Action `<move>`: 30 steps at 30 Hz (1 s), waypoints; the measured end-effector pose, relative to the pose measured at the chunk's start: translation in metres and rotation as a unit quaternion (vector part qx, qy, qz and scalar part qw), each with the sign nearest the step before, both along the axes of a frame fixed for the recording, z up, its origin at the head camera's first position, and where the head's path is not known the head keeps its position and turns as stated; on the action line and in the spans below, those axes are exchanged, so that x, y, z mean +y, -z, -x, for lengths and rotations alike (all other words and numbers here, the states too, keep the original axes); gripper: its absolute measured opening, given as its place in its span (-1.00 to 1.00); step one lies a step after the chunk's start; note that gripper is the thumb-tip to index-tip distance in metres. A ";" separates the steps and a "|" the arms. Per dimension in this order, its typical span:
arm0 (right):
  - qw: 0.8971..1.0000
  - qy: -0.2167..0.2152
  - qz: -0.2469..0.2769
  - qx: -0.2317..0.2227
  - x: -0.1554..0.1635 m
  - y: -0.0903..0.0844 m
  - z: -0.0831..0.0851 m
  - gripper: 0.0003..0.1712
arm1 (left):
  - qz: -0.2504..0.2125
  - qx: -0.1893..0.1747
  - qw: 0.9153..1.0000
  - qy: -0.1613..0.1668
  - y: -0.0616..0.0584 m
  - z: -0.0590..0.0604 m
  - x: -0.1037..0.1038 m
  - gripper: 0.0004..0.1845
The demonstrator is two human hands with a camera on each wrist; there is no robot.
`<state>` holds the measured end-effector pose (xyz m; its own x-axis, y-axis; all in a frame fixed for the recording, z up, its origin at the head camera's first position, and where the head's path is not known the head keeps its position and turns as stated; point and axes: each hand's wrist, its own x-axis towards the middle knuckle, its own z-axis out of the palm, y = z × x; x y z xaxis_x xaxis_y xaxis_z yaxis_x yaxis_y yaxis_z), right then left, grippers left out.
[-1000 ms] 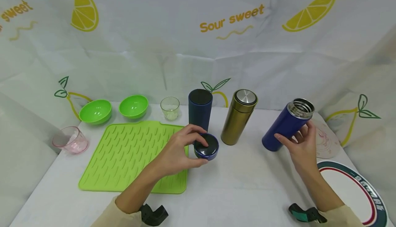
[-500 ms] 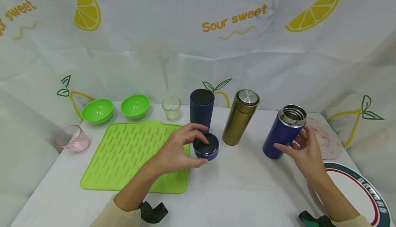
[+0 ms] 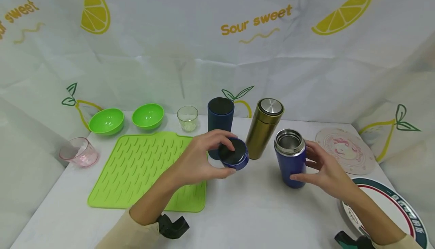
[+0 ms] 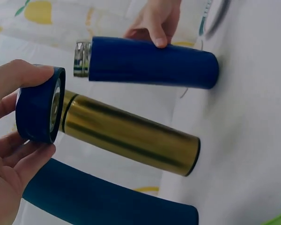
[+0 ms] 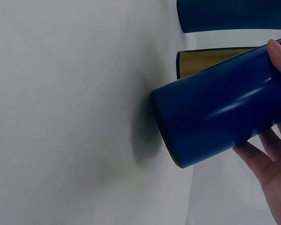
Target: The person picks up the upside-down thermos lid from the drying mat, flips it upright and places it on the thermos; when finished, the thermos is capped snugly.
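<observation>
My left hand (image 3: 200, 158) pinches a round blue lid (image 3: 233, 154) with a black top, held above the table and tipped a little. In the left wrist view the underside of the lid (image 4: 40, 105) faces the bottles. With thumb and fingers my right hand (image 3: 327, 171) grips an uncapped blue thermos bottle (image 3: 290, 166), its steel mouth bare. The right wrist view shows the base of the thermos bottle (image 5: 215, 105) over the tabletop, apparently just off it. A gold thermos bottle (image 3: 263, 132) and a dark blue tumbler (image 3: 220, 119) stand behind the lid.
A green drying mat (image 3: 142, 181) lies on the left. Beyond it are two green bowls (image 3: 107, 122) and a clear glass (image 3: 187, 119); a pink glass (image 3: 79, 152) leans at far left. A pink round mat (image 3: 344, 151) and a white plate (image 3: 384, 200) are on the right.
My right hand has brought the blue thermos bottle leftward and nearer, and it stands more upright. My left hand has raised the lid slightly and shifted it right, tilting it.
</observation>
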<state>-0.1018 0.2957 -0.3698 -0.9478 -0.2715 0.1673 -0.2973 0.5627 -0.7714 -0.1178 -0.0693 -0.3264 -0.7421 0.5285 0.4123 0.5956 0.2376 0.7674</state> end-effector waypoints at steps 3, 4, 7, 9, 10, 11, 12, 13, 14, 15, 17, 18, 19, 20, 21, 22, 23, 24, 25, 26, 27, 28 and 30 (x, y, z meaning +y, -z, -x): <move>0.999 -0.030 -0.037 -0.012 -0.008 -0.007 0.003 0.06 | -0.017 0.008 1.000 0.009 -0.008 0.003 0.005 -0.63; 0.998 -0.041 -0.047 -0.017 -0.011 -0.009 0.005 0.05 | -0.021 0.012 1.000 0.011 -0.011 0.004 0.007 -0.63; 0.995 -0.075 -0.063 -0.028 -0.018 -0.012 0.009 0.03 | -0.023 0.025 0.999 0.016 -0.018 0.007 0.014 -0.62; 0.992 -0.099 -0.066 -0.032 -0.022 -0.014 0.012 0.00 | -0.021 0.035 0.999 0.022 -0.020 0.010 0.019 -0.60; 0.991 -0.110 -0.066 -0.033 -0.023 -0.015 0.014 -0.01 | -0.019 0.039 0.999 0.024 -0.021 0.012 0.022 -0.60; 0.990 -0.119 -0.067 -0.036 -0.025 -0.015 0.015 -0.02 | -0.017 0.040 0.999 0.027 -0.021 0.013 0.024 -0.59; 0.989 -0.127 -0.067 -0.040 -0.027 -0.016 0.017 -0.02 | -0.014 0.042 0.999 0.028 -0.021 0.014 0.026 -0.58; 0.988 -0.135 -0.067 -0.044 -0.029 -0.017 0.018 -0.03 | -0.011 0.042 0.999 0.029 -0.020 0.015 0.028 -0.57; 0.987 -0.141 -0.068 -0.047 -0.030 -0.017 0.018 -0.03 | -0.008 0.039 0.999 0.030 -0.019 0.015 0.030 -0.57; 0.986 -0.147 -0.066 -0.052 -0.032 -0.018 0.019 -0.03 | -0.002 0.036 0.999 0.029 -0.018 0.015 0.031 -0.56; 0.984 -0.158 -0.063 -0.062 -0.035 -0.019 0.020 -0.03 | 0.007 0.026 0.999 0.027 -0.015 0.016 0.033 -0.56; 0.983 -0.163 -0.062 -0.064 -0.037 -0.020 0.020 -0.02 | 0.010 0.023 0.999 0.025 -0.014 0.015 0.034 -0.56; 0.982 -0.166 -0.062 -0.065 -0.038 -0.020 0.020 -0.02 | 0.013 0.020 0.999 0.024 -0.013 0.015 0.034 -0.56; 0.981 -0.170 -0.061 -0.066 -0.039 -0.021 0.020 -0.02 | 0.015 0.018 0.999 0.021 -0.012 0.015 0.035 -0.56; 0.981 -0.174 -0.062 -0.067 -0.040 -0.021 0.021 -0.02 | 0.017 0.018 1.000 0.019 -0.011 0.015 0.034 -0.56; 0.980 -0.175 -0.062 -0.068 -0.040 -0.022 0.021 -0.02 | 0.017 0.017 1.000 0.017 -0.010 0.014 0.034 -0.56; 0.980 -0.177 -0.064 -0.068 -0.041 -0.022 0.021 -0.02 | 0.016 0.017 1.000 0.015 -0.010 0.014 0.034 -0.56; 0.979 -0.180 -0.065 -0.070 -0.041 -0.023 0.021 -0.02 | 0.016 0.017 1.000 0.013 -0.010 0.014 0.033 -0.56; 0.978 -0.183 -0.067 -0.072 -0.041 -0.024 0.021 -0.01 | 0.016 0.016 1.000 0.012 -0.010 0.014 0.033 -0.56; 0.977 -0.186 -0.069 -0.075 -0.042 -0.025 0.021 0.00 | 0.016 0.014 1.000 0.012 -0.009 0.014 0.032 -0.56; 0.976 -0.190 -0.072 -0.079 -0.042 -0.027 0.021 0.01 | 0.017 0.012 1.000 0.012 -0.009 0.014 0.032 -0.56; 0.975 -0.193 -0.075 -0.085 -0.042 -0.028 0.021 0.04 | 0.018 0.010 1.000 0.012 -0.009 0.014 0.032 -0.56; 0.972 -0.200 -0.081 -0.093 -0.042 -0.030 0.022 0.08 | 0.019 0.006 1.000 0.012 -0.008 0.015 0.031 -0.56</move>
<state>-0.1237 0.2536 -0.3399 -0.7702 -0.6336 -0.0734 -0.3814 0.5497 -0.7432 -0.1325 -0.0387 -0.3188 -0.7239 0.5619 0.4003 0.6108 0.2523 0.7505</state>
